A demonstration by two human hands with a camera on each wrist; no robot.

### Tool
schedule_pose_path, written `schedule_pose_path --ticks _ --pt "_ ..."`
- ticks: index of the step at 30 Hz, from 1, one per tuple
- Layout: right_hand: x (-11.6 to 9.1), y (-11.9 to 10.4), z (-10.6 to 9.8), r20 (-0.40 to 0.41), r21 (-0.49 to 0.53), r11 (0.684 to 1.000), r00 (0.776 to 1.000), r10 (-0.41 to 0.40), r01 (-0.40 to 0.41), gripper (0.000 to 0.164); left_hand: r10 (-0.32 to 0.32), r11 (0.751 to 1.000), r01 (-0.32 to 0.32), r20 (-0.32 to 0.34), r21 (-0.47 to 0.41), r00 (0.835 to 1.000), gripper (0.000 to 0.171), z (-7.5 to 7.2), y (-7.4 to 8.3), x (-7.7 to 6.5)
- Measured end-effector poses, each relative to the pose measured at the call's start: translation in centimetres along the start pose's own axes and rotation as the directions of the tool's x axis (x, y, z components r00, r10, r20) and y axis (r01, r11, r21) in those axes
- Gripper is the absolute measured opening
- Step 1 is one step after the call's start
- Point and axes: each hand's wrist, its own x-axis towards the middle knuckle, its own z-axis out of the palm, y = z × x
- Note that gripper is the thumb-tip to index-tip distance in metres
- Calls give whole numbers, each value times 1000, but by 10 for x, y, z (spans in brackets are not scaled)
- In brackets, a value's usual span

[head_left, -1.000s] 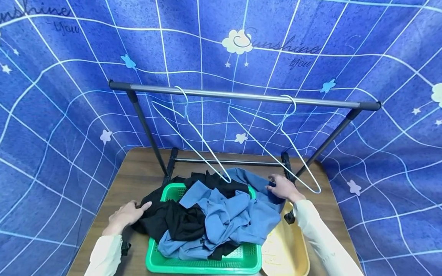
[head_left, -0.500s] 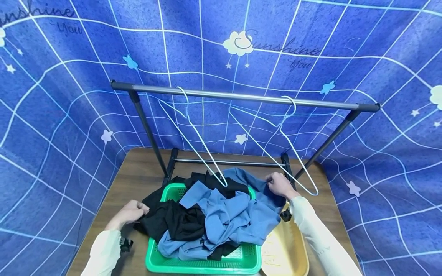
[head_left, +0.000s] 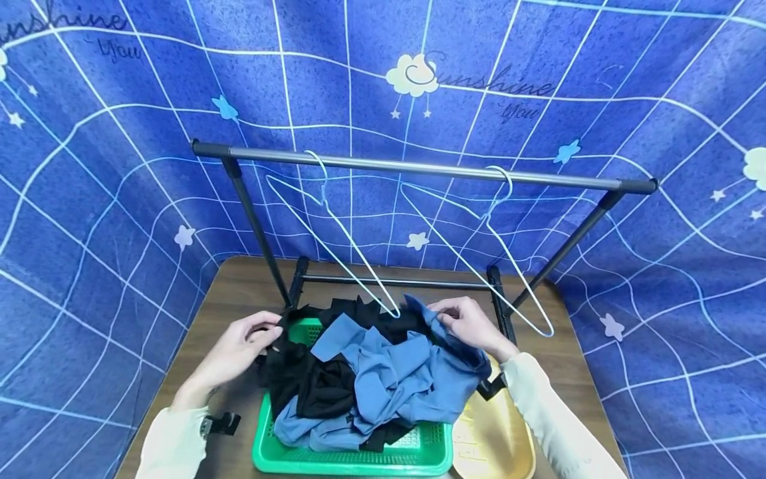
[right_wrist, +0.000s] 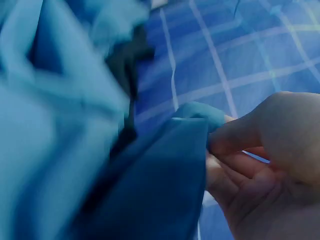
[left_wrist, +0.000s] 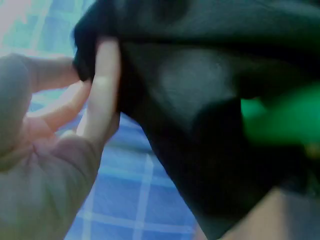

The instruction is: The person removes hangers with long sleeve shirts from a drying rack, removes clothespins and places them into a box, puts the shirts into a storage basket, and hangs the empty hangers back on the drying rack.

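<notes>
Black and blue garments lie crumpled together in a green basket [head_left: 353, 466], spilling over its rim. At the basket's left, my left hand [head_left: 239, 346] pinches an edge of a black garment [head_left: 326, 392] and holds it raised; in the left wrist view, the black cloth [left_wrist: 180, 95] hangs down from the thumb and fingers. My right hand [head_left: 469, 324] pinches a corner of a blue garment [head_left: 395, 372] at the basket's back right. In the right wrist view, a fold of the blue cloth [right_wrist: 155, 185] runs up to the thumb and fingertips.
Behind the basket stands a clothes rack with a metal bar [head_left: 407, 165]. Two light wire hangers hang from it, a left hanger [head_left: 324, 194] and a right hanger [head_left: 487, 216], reaching down near the clothes. A yellow tray [head_left: 499, 432] sits right of the basket on the wooden table [head_left: 209, 313].
Both hands have closed on cloth edges. My left hand has lifted the black edge up and to the right; my right hand has drawn the blue corner leftward over the basket.
</notes>
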Motion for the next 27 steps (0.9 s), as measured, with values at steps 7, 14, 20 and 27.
schedule_pose_path --ticks 7,14,20,27 --pt "-17 -50 17 -59 179 976 991 -118 127 25 161 986 -167 189 18 969 20 51 54 -4" --pt "-35 -78 34 36 300 919 960 -279 256 19 323 942 -332 141 43 936 14 81 74 -11" --pt "-47 -77 62 488 93 951 819 -302 295 14 262 915 -375 484 151 835 12 109 66 -15" --pt "-39 -66 100 730 -238 883 675 -111 404 16 54 814 -393 619 428 784 11 144 37 -3"
